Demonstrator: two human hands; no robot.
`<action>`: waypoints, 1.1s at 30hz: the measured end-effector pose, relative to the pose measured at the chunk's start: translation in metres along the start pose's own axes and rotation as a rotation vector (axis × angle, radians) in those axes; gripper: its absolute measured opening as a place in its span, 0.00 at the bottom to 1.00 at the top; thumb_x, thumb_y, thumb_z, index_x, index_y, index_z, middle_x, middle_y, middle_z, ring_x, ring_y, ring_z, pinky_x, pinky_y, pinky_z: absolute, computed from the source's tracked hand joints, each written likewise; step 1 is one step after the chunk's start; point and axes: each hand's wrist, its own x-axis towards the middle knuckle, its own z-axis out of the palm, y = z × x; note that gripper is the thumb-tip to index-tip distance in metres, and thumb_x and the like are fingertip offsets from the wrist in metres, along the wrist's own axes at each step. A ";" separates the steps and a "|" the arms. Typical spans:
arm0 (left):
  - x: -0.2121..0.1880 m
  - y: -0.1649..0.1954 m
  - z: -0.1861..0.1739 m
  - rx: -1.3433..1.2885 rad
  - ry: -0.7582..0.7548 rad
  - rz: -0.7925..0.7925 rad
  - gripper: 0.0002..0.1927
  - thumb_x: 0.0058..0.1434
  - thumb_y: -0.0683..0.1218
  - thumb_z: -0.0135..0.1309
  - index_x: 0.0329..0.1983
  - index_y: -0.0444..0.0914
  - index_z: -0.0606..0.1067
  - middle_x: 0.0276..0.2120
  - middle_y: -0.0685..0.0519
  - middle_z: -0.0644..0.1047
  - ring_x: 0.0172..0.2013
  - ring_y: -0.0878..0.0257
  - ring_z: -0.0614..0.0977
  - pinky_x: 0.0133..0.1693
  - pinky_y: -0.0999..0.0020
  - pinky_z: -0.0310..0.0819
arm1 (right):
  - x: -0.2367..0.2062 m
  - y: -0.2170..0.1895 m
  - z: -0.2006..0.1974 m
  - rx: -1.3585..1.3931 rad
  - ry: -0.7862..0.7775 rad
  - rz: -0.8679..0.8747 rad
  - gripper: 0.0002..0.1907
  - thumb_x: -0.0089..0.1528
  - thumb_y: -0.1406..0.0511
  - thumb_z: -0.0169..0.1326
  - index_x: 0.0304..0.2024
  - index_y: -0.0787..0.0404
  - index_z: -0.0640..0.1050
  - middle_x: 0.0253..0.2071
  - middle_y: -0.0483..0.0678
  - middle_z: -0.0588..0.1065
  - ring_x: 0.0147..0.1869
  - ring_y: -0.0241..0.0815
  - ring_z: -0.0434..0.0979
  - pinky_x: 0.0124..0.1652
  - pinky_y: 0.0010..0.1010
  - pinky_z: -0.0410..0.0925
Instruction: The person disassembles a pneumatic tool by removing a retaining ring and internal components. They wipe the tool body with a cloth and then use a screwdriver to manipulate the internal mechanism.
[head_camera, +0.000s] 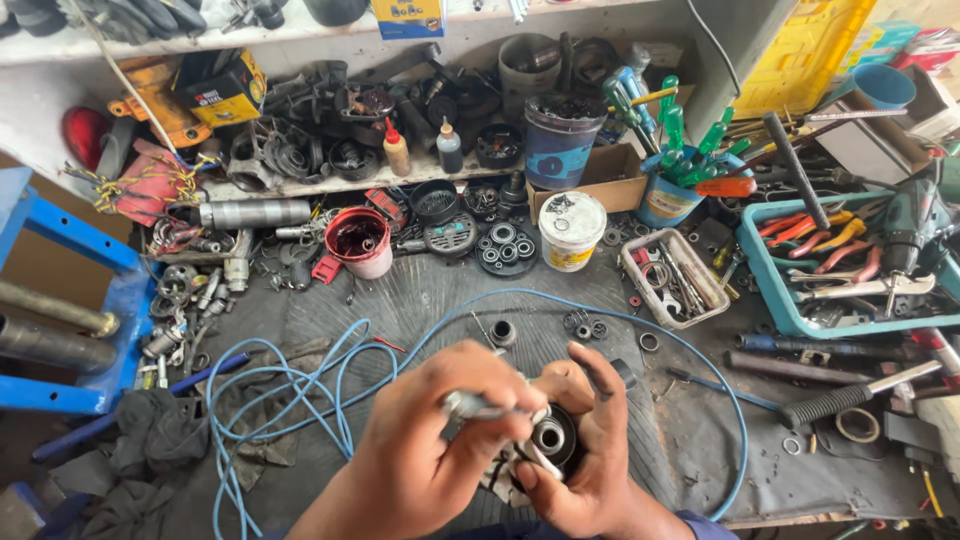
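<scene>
My left hand (430, 440) is closed around a small silvery metal tool (470, 405) whose tip points into a round black metal part (552, 437). My right hand (590, 450) cups that black part from below and the right, thumb raised above it. The part has a shiny central bore and a dirty white rag (505, 480) bunched under it. Both hands are low in the middle of the view, above a greasy rubber mat (420, 300).
A blue cable (300, 390) loops over the mat. Behind stand a red-stained tub (360, 240), a white tub (571, 230), a tray of small tools (675, 278), a cup of green-handled screwdrivers (670, 190) and a teal basket (770, 290) with pliers and a drill. A blue stand (70, 310) is left.
</scene>
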 end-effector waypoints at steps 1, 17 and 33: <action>-0.003 0.001 -0.004 -0.029 0.018 0.030 0.09 0.72 0.41 0.57 0.50 0.38 0.68 0.43 0.48 0.82 0.39 0.59 0.86 0.44 0.64 0.82 | 0.000 0.000 0.000 -0.003 -0.001 -0.005 0.53 0.60 0.60 0.63 0.75 0.67 0.44 0.49 0.57 0.71 0.53 0.46 0.70 0.56 0.40 0.64; -0.010 0.010 -0.013 0.070 -0.030 -0.068 0.10 0.69 0.43 0.60 0.46 0.38 0.70 0.39 0.50 0.82 0.39 0.60 0.87 0.42 0.67 0.83 | 0.001 -0.001 0.000 0.018 0.004 0.050 0.52 0.59 0.62 0.60 0.75 0.69 0.45 0.51 0.61 0.72 0.55 0.47 0.72 0.59 0.40 0.64; 0.013 0.023 -0.013 0.245 -0.235 -0.091 0.11 0.67 0.41 0.60 0.44 0.38 0.68 0.36 0.49 0.77 0.37 0.50 0.83 0.38 0.61 0.77 | -0.008 0.004 -0.001 0.002 -0.004 -0.006 0.60 0.53 0.61 0.69 0.75 0.69 0.45 0.52 0.59 0.71 0.56 0.47 0.73 0.59 0.39 0.65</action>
